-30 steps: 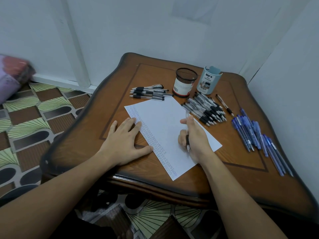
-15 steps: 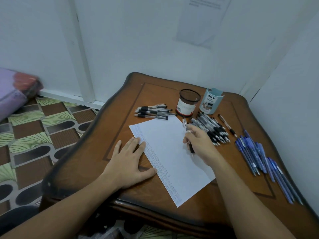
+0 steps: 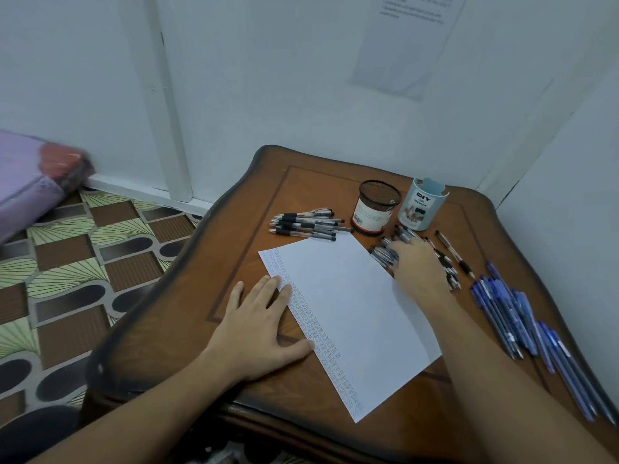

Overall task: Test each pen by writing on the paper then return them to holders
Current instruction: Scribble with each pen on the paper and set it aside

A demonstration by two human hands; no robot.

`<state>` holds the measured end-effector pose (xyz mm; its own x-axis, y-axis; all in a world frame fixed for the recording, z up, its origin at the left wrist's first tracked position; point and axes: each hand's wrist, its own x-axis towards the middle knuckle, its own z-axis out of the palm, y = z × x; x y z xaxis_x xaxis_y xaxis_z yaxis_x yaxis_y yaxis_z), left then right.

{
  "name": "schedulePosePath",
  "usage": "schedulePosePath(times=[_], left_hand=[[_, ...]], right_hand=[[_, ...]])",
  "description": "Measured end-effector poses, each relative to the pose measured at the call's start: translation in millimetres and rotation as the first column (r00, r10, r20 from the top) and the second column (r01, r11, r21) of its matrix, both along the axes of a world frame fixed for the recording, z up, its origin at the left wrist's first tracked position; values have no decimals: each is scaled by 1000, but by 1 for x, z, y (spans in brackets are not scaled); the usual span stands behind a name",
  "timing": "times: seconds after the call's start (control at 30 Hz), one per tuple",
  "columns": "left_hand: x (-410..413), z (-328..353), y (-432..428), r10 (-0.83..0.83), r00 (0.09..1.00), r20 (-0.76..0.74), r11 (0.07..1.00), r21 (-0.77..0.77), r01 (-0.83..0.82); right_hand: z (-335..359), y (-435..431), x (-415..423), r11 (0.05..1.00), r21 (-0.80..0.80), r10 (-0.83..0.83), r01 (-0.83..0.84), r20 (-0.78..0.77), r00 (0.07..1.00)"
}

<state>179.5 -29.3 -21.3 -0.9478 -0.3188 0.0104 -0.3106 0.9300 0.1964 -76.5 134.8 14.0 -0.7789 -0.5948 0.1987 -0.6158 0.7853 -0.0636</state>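
The left hand (image 3: 264,329) lies flat with straight fingers on the bench (image 3: 234,249). Its fingertips and thumb rest on the left edge of the paper (image 3: 351,313), pinning it. A dense column of small written marks runs down that edge from top to bottom, so a good many test strokes look done already, and the rest of the sheet is blank.

Beyond the paper's far corner lies a small row of black pens (image 3: 304,224), side by side on the wood. Just right of them stand the mesh holder (image 3: 376,207) and the pale holder (image 3: 423,209). No pen sticks out of either, so the returning step seems not to have begun.

The right hand (image 3: 417,269) is over the larger heap of black pens (image 3: 385,254) beside the paper's right edge. It is motion-blurred, and I cannot tell whether its fingers hold a pen or only touch the pile.

Further right are a lone black pen (image 3: 454,252) and a long spread of blue pens (image 3: 509,313). Which groups have been tested is not clear. By my reading, most of the job remains.
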Motion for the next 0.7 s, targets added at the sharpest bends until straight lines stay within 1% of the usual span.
schedulePosePath(times=[0.07,0.1,0.2,0.27,0.4,0.53,0.63,0.7], left_hand=[[0,1,0,2,1000,4,1000,7,-2],[0,1,0,3,1000,4,1000,10,-3],[0,1,0,3,1000,8,1000,7,-3],[0,1,-1,4,1000,15,1000,3,-4],[0,0,-1,0,1000,17,1000,11,0],[1,-1,-2,-3,1000,18,1000,-5,3],[0,-2,-2,0,1000,13,1000,-3,0],[0,-2,-3,-2,1000,25,1000,1,2]], right_hand=[[1,-11,5,998,-42,39,-40,-29,999],[1,-20,7,993,-71,94,-94,-5,996],[-5,-51,14,954,-149,287,-261,195,938],[-9,-71,18,933,-198,344,-301,240,908],[-16,-96,20,937,-194,330,-291,214,919],[-14,-99,20,946,-160,310,-282,194,931],[-9,-92,19,950,-145,306,-278,237,922],[-3,-86,19,944,-229,303,-238,311,901]])
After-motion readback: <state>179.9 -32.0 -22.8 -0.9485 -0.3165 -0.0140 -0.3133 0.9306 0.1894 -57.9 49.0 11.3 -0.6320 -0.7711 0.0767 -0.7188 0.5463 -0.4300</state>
